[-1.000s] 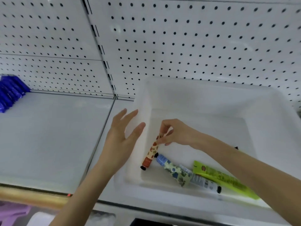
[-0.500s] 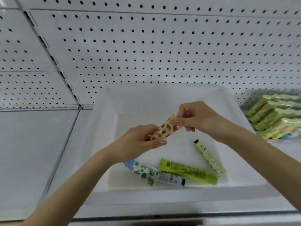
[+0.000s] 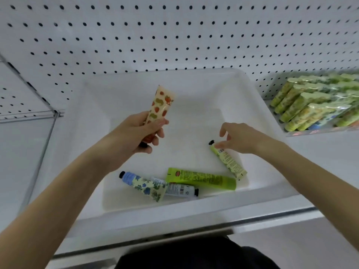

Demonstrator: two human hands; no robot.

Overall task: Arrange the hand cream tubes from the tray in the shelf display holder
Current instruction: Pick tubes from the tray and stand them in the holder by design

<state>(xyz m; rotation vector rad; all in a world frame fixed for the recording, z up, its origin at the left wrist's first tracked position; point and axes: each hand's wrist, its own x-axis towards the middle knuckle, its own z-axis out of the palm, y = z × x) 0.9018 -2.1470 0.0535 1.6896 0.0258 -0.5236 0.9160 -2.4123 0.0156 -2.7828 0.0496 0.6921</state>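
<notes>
A person's left hand (image 3: pixel 139 133) grips a cream-coloured, fruit-printed hand cream tube (image 3: pixel 160 105) upright above the white plastic tray (image 3: pixel 252 105). The right hand (image 3: pixel 239 137), fingers loosely spread and holding nothing, touches a slim pale-green tube (image 3: pixel 228 160) near its black cap. At two o'clock, the clear shelf display holder (image 3: pixel 314 131) already carries rows of green tubes (image 3: pixel 303 101). By this view the job is well advanced. Four tubes lie in the tray unshelved: the slim one, a blue floral tube (image 3: pixel 143 184), a white tube (image 3: pixel 180 189) and a bright green tube (image 3: pixel 202 178) (barcodes show, but the lettering is too small to read).
</notes>
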